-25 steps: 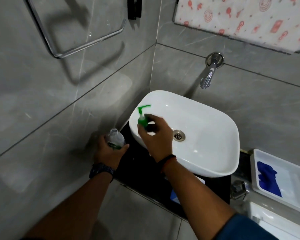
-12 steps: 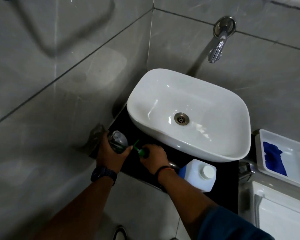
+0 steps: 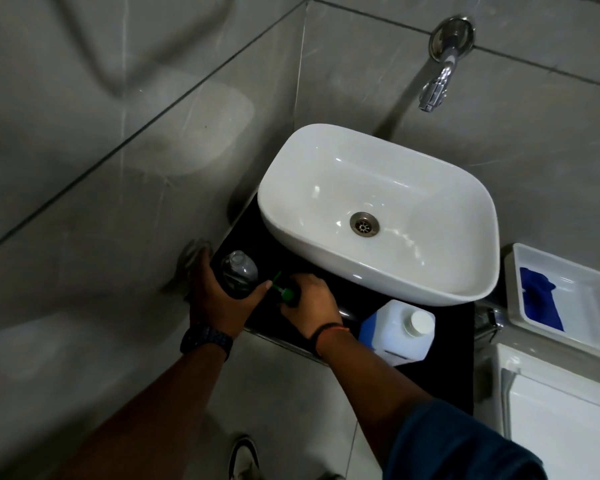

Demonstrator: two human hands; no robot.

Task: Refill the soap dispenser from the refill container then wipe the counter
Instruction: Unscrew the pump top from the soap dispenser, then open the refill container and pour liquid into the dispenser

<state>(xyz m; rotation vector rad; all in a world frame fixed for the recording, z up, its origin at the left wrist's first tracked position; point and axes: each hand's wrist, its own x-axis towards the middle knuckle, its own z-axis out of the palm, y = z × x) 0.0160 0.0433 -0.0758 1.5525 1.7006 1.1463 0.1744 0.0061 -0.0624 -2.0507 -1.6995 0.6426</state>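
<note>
My left hand is wrapped around a clear soap dispenser bottle with its neck uncovered, standing on the black counter left of the basin. Beside it my right hand holds the green pump head low against the counter. A white and blue refill container with a white cap stands on the counter's front edge, just right of my right wrist.
A white basin fills most of the counter, under a chrome wall tap. At the right, a white tray holds a blue cloth. A white toilet tank sits below it. Grey tiled walls close in left and behind.
My right hand has brought the green pump head from above the basin rim down to the counter beside the bottle. The view tilted down, revealing the refill container. My left hand stayed on the bottle.
</note>
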